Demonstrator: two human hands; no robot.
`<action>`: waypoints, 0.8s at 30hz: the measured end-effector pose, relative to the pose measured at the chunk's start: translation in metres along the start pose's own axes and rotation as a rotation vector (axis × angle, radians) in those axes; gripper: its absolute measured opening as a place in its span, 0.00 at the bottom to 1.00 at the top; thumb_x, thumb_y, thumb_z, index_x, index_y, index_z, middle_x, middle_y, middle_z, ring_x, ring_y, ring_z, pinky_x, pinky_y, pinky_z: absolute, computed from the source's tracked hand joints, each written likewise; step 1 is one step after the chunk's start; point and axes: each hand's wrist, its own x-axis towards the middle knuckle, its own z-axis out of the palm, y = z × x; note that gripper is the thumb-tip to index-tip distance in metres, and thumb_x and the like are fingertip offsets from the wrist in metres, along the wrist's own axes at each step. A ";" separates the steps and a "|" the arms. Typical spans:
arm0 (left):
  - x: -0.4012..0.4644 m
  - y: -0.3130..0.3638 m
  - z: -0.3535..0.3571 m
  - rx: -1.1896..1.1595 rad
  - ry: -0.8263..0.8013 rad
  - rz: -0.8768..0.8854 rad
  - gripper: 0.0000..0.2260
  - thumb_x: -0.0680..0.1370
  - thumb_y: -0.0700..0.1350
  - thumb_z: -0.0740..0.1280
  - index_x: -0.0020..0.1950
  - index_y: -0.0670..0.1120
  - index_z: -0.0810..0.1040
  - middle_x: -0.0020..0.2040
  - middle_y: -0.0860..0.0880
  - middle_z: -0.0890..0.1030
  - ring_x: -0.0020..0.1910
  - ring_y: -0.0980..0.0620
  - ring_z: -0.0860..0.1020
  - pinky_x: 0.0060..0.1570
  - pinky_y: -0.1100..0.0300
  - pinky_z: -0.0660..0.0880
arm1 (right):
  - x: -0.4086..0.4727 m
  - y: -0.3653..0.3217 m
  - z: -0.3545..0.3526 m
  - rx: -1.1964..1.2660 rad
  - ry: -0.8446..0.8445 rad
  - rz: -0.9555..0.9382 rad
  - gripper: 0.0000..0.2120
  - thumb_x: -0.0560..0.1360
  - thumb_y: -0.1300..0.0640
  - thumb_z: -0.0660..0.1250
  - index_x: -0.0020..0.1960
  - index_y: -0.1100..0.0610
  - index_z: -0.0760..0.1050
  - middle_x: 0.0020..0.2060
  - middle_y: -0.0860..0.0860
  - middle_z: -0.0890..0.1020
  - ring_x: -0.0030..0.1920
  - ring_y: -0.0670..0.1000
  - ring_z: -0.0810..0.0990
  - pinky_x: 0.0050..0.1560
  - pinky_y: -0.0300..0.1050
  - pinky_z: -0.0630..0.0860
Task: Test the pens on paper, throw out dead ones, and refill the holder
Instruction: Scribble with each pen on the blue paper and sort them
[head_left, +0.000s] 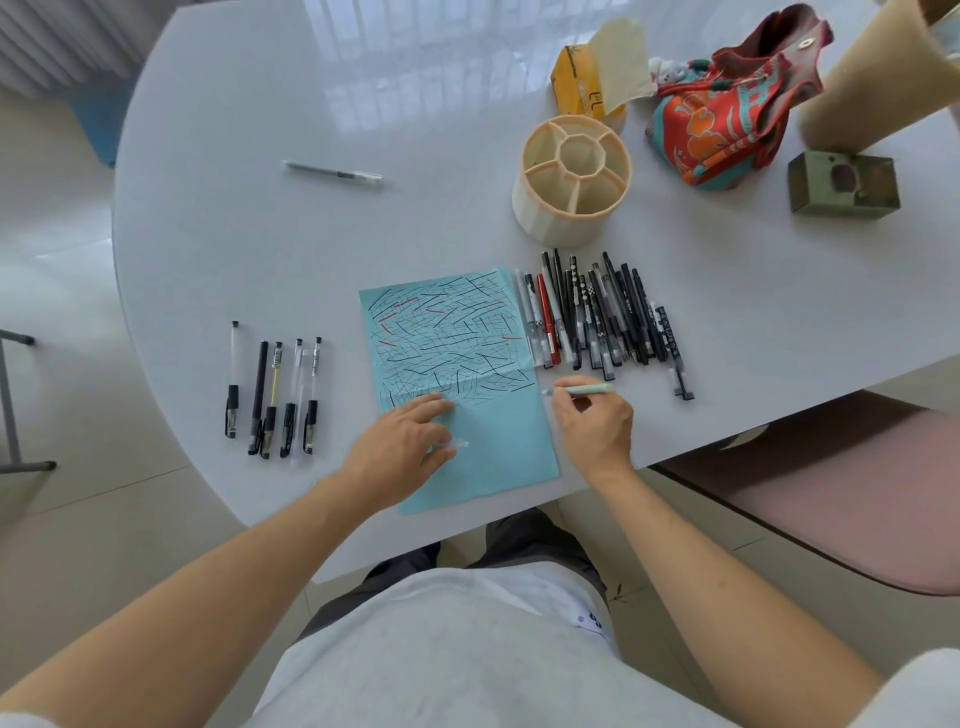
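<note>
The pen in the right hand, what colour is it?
Pale mint green pen, seen in the head view.

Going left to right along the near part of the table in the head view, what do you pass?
Row of five pens → left hand on the blue paper → right hand holding a pale green pen → end of the big pen pile.
</note>
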 end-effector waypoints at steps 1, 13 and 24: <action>0.000 0.001 -0.001 -0.011 0.000 -0.003 0.09 0.80 0.54 0.67 0.50 0.50 0.83 0.72 0.50 0.73 0.75 0.51 0.66 0.71 0.54 0.66 | -0.002 -0.001 -0.002 0.054 0.009 0.024 0.11 0.77 0.59 0.69 0.42 0.44 0.79 0.33 0.44 0.83 0.35 0.45 0.82 0.33 0.32 0.75; 0.005 0.014 -0.017 -0.087 0.120 -0.013 0.09 0.80 0.53 0.66 0.50 0.49 0.81 0.60 0.52 0.81 0.61 0.52 0.77 0.58 0.59 0.73 | -0.028 -0.029 0.021 0.547 -0.293 0.166 0.04 0.77 0.59 0.69 0.47 0.59 0.80 0.39 0.58 0.86 0.35 0.55 0.82 0.40 0.48 0.83; 0.011 0.025 -0.031 -0.091 0.075 -0.107 0.11 0.81 0.53 0.62 0.46 0.49 0.78 0.35 0.54 0.76 0.34 0.51 0.73 0.34 0.54 0.70 | -0.024 -0.038 0.036 0.563 -0.328 0.252 0.03 0.79 0.59 0.72 0.48 0.58 0.83 0.39 0.56 0.87 0.35 0.51 0.84 0.42 0.45 0.84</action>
